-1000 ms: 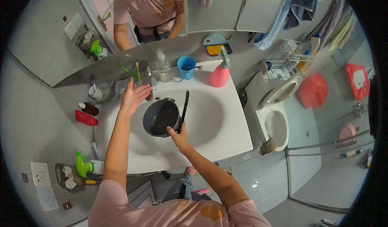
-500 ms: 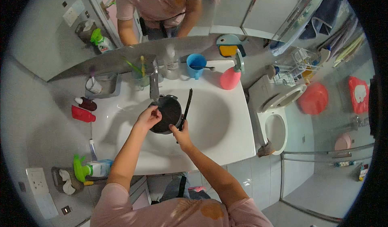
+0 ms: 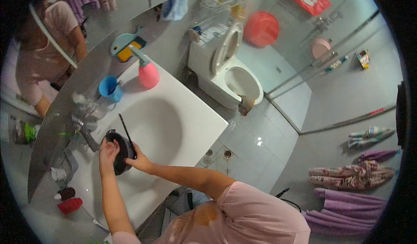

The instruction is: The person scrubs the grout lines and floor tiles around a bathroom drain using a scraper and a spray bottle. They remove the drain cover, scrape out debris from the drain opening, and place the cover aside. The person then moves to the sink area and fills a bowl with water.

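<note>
A round black container (image 3: 122, 165) is held over the white sink basin (image 3: 158, 131), close under the faucet (image 3: 89, 137). My right hand (image 3: 140, 161) grips its right side, thumb over the rim. A thin black strip (image 3: 124, 126) sticks up at the container's far right edge, next to that hand. My left hand (image 3: 108, 154) is at the container's left, with its fingers apart over the dark opening. Nothing shows in the left fingers. The bottom of the container is too dark to make out.
Behind the basin stand a blue cup (image 3: 110, 89), a clear pump bottle (image 3: 92, 107) and a pink spray bottle (image 3: 149, 75). A red tube (image 3: 70, 206) lies at the left. Past the counter are a toilet (image 3: 241, 83) and a tiled floor (image 3: 256, 144). Towels (image 3: 347, 209) hang at the right.
The head view has swung to the right, bringing in more floor and the hanging towels. My left fingers have spread from a more curled shape; the right hand keeps its grip on the container.
</note>
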Action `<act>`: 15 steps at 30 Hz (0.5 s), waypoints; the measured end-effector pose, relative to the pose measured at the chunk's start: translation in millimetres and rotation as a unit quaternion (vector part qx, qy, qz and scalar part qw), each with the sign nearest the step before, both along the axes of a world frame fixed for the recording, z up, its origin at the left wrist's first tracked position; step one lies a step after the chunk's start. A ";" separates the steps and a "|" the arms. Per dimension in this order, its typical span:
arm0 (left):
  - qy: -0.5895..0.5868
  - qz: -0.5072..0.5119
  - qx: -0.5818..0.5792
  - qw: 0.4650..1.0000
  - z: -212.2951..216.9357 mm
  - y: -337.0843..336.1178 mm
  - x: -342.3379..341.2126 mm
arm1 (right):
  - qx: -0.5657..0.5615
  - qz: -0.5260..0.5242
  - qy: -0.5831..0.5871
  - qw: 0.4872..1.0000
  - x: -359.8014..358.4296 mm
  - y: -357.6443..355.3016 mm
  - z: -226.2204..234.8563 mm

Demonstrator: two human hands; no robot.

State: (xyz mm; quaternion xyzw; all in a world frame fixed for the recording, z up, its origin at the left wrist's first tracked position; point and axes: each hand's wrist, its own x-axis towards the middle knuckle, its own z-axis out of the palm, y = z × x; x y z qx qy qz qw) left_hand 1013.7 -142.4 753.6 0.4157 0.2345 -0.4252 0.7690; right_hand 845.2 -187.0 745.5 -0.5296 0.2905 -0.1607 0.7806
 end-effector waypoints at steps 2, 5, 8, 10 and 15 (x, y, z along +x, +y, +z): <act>-0.007 0.025 0.004 1.000 -19.9 24.5 18.4 | 0.049 -0.007 -0.009 0.999 1.0 5.6 23.2; -0.046 -0.005 -0.164 0.985 -72.2 80.0 79.9 | -0.002 -0.004 -0.004 1.000 23.7 21.1 31.6; -0.020 -0.086 -0.017 0.996 -41.6 30.5 23.8 | 0.009 -0.041 0.015 0.999 4.4 8.9 10.5; -0.047 -0.079 0.068 0.994 -17.7 29.0 17.6 | 0.003 -0.035 0.015 0.999 10.7 13.2 17.6; -0.043 -0.106 0.021 0.993 -26.9 50.0 39.1 | -0.017 -0.028 0.017 0.999 19.5 18.9 29.3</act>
